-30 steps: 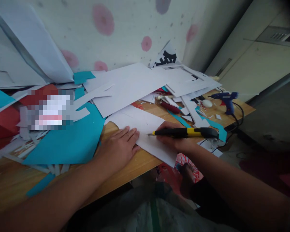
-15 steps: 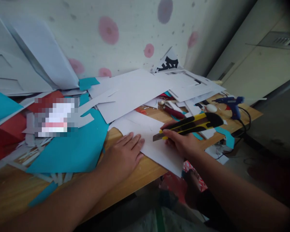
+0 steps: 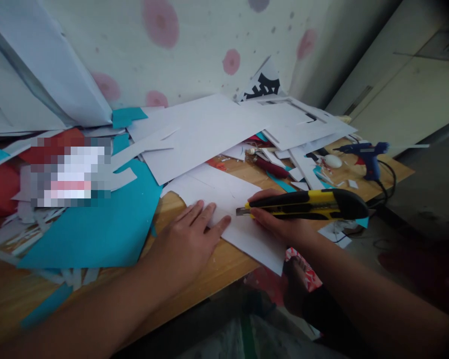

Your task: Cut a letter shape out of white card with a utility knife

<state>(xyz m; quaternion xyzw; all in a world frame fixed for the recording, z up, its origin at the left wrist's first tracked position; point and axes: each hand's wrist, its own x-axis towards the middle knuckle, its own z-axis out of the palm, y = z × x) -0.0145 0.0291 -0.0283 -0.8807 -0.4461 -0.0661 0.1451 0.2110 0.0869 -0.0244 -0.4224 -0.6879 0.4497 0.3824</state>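
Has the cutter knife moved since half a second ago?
Yes: the cutter knife has swung its rear end toward the viewer, away from the white oval object.

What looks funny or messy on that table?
The white sheet pokes out past the front edge of the table, so its corner isn't supported. White paper scraps also look messy, sticking out untidily beside the blue sheet.

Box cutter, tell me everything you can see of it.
The box cutter has a yellow and black body that looks like plastic, with a rounded black rear end. A short metal blade sticks out of its front, pointing toward the left hand. The right hand grips it near the front, nearly level, over the white sheet. Whether the blade touches the sheet is unclear.
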